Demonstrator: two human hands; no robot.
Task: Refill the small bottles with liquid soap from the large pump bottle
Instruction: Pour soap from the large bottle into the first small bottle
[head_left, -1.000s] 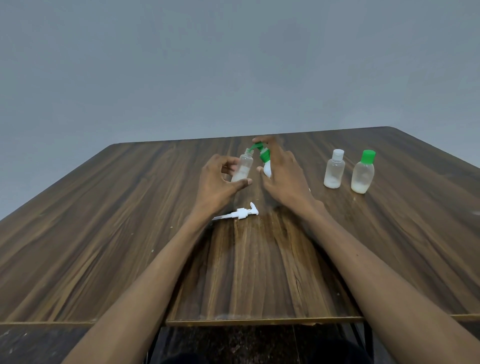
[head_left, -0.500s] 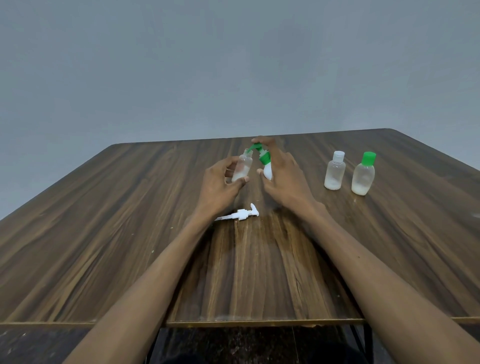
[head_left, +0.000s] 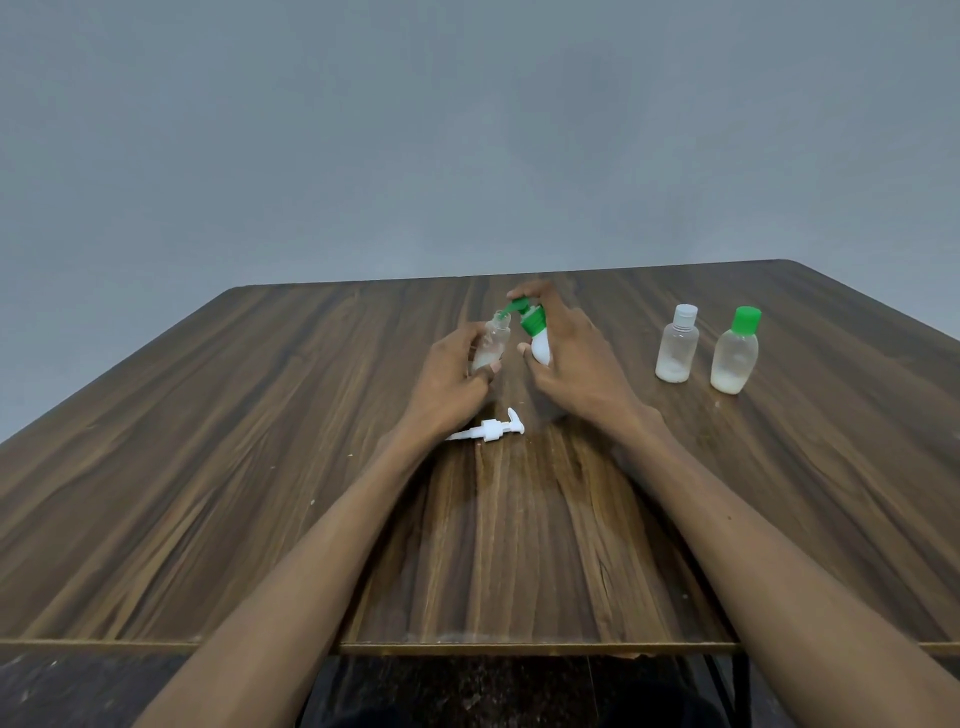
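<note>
2 hands work: left hand (head_left: 451, 375) grips an uncapped small bottle (head_left: 491, 340), right hand (head_left: 569, 358) grasps the green-pump bottle (head_left: 537, 338).

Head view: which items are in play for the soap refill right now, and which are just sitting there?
In play:
- left hand holding the open small bottle, tilted
- right hand on the green-pump bottle, spout at the small bottle's mouth

Sitting there:
- loose white pump head, lying on the table
- white-capped bottle, upright
- green-capped bottle, upright
</note>
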